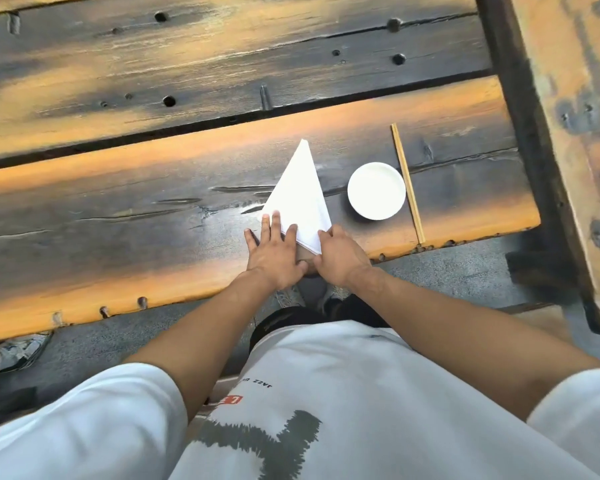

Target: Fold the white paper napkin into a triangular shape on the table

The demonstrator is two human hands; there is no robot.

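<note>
The white paper napkin (300, 195) lies flat on the dark wooden table (118, 216) in a triangular shape, its tip pointing away from me. My left hand (274, 252) rests palm down on the near left corner, fingers spread over the napkin's edge. My right hand (340, 259) presses flat on the near right corner, its fingertips on the lower edge. Both hands touch near the table's front edge.
A round white dish (376, 190) stands just right of the napkin. A pair of wooden chopsticks (407, 183) lies beside the dish on its right. A wooden bench or beam (568, 133) runs along the right. The table's front edge is close below my hands.
</note>
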